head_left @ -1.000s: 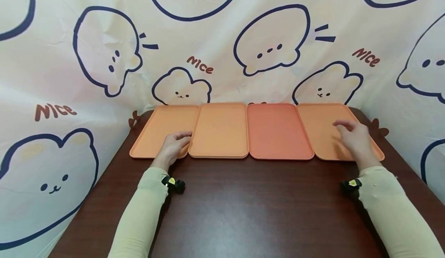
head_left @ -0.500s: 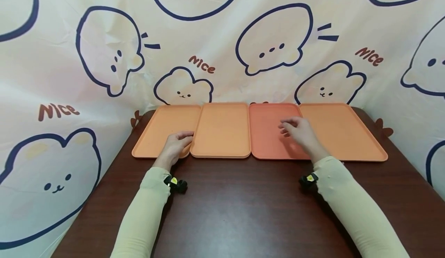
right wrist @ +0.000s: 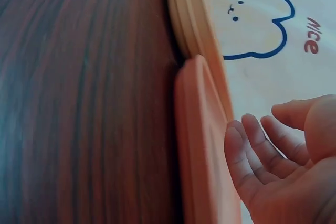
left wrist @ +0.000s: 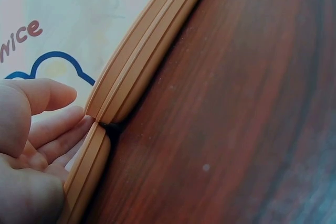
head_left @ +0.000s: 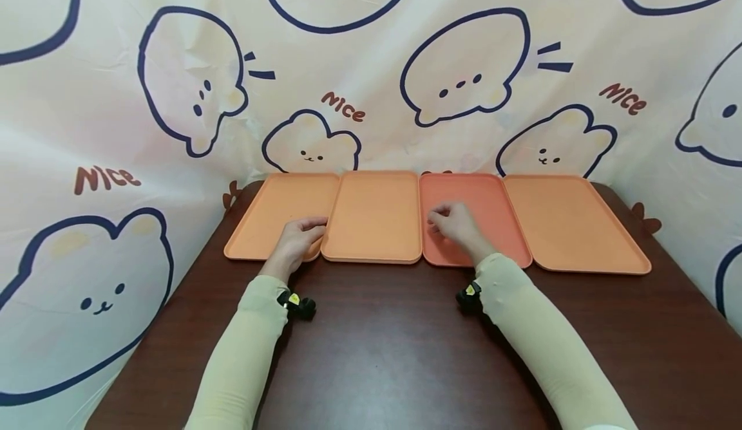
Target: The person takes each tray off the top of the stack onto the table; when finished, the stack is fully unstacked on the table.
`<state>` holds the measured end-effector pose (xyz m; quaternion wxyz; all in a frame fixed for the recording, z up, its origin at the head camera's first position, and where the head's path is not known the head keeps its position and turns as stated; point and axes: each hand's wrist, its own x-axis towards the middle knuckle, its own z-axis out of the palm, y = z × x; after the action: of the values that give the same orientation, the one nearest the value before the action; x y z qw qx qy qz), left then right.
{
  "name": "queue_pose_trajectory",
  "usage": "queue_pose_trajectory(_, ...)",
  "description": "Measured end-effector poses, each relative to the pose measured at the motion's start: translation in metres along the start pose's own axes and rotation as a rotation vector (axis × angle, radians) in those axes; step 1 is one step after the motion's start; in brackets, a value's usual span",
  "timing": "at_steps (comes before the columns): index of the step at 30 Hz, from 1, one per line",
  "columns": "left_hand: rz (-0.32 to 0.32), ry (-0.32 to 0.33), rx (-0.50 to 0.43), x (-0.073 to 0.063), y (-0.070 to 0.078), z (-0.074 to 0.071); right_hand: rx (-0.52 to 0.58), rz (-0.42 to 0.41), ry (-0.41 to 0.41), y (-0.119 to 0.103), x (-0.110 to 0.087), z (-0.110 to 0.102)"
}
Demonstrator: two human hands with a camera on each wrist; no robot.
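Side by side stand a left orange tray [head_left: 278, 208], an orange tray stack [head_left: 373, 217], a coral-red tray [head_left: 493, 224] and a right orange tray [head_left: 580, 224]. Two rims one above the other show on the stack [left wrist: 142, 56] in the left wrist view. My left hand [head_left: 294, 243] is over the left tray, its fingertips at the stack's left edge, fingers fairly straight. Over the coral-red tray, near the stack's right edge, is my right hand [head_left: 458, 227]. Its fingers are loosely bent with nothing between them, as the right wrist view shows.
The trays lie along the back of a dark brown wooden table [head_left: 382, 340]. Behind and at both sides hangs a pale cloth [head_left: 371, 63] printed with cartoon animals. Each wrist wears a small black camera.
My right hand has moved left, from over the right orange tray across to the coral-red tray beside the stack. My left hand stays at the stack's left edge. The view has shifted slightly.
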<state>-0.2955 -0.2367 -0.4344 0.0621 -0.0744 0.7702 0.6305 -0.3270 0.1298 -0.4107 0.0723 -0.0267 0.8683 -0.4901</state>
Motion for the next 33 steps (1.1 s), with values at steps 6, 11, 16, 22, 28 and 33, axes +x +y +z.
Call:
queue_pose_trajectory(6,0.001,-0.002,0.005,0.0,-0.001,0.0,0.014,0.008,-0.001,-0.002,0.007,0.015)
queue_pose_trajectory(11,0.001,-0.003,0.005,0.001,0.0,-0.003,0.008,0.042,0.027,-0.005,0.013,0.023)
queue_pose_trajectory(16,0.01,-0.006,0.015,0.004,0.001,-0.005,-0.009,0.039,0.059,-0.008,0.017,0.028)
queue_pose_trajectory(22,0.022,-0.007,-0.002,0.006,0.0,-0.004,-0.129,0.078,0.09,-0.013,0.021,0.034)
queue_pose_trajectory(28,0.016,-0.009,-0.018,0.005,-0.001,-0.002,-0.194,0.121,0.104,-0.013,0.028,0.035)
queue_pose_trajectory(33,0.012,-0.016,-0.01,0.004,-0.002,0.0,-0.201,0.164,0.1,-0.017,0.023,0.035)
